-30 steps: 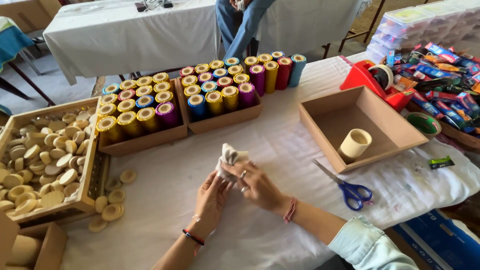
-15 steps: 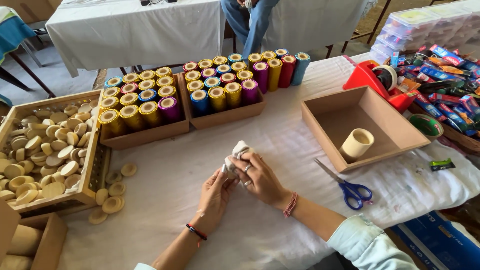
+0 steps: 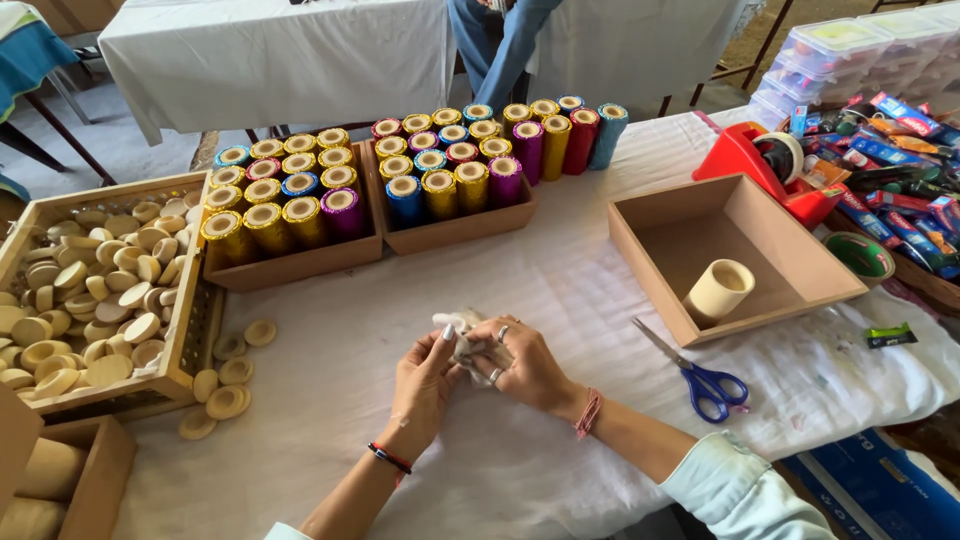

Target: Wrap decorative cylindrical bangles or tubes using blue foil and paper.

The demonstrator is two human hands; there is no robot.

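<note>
A white-clothed table point(image 3: 560, 290) carried boxes of foil-wrapped tubes point(image 3: 400, 190), a tray of wooden discs point(image 3: 90, 290), blue scissors point(image 3: 700, 375) and an open cardboard box point(image 3: 730, 255).

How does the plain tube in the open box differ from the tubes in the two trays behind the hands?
The plain tube is cream and bare; the tray tubes wear shiny coloured foil. It lies tilted and alone in the open box; they stand upright, packed in rows. Both are cylinders with round ends.
</note>
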